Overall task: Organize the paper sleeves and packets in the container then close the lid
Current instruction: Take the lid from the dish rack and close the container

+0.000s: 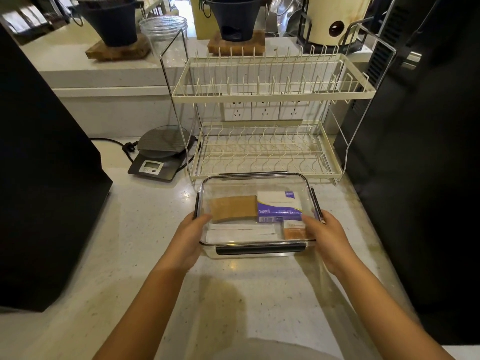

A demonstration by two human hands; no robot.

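Observation:
A clear rectangular container (255, 178) with dark latches stands on the pale counter, its transparent lid lying on top. Inside I see brown paper sleeves (233, 207) at the left, a white and purple packet (279, 206) at the right, white paper sleeves (240, 231) along the front and an orange packet (293, 231) at the front right. My left hand (191, 236) grips the container's left front edge, thumb over the rim. My right hand (326, 235) grips the right front edge, its fingers over the lid.
A cream two-tier dish rack (270, 94) stands right behind the container. A kitchen scale (161, 154) with a cord sits at the back left. Large black appliances flank the counter at the left (39, 178) and right (415, 152). Bare counter lies in front.

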